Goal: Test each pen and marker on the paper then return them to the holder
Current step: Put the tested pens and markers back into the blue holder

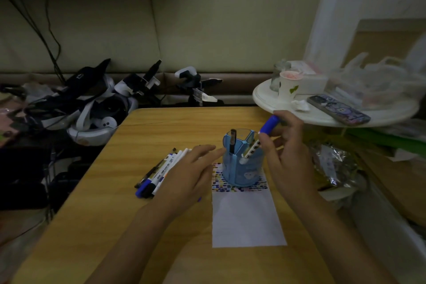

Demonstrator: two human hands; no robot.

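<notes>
A blue-capped marker [269, 125], gripped in the right hand [285, 145], hangs over the holder's rim at 2 o'clock, its long axis running 8 to 2 o'clock, cap end toward 8. The blue holder [242, 163], standing on one sheet of paper [246, 219], contains one black pen [232, 143] upright and one white marker [251, 150] leaning. At 9 o'clock, the left hand [191, 173] lies flat, fingers straight, over a pile of pens and markers [159, 173] too overlapped to count.

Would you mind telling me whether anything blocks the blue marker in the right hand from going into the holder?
Nothing visible does. The right hand holds the blue marker just above and right of the holder, apart from it. A black pen and a white pen fill two compartments; the left hand rests beside it.
</notes>
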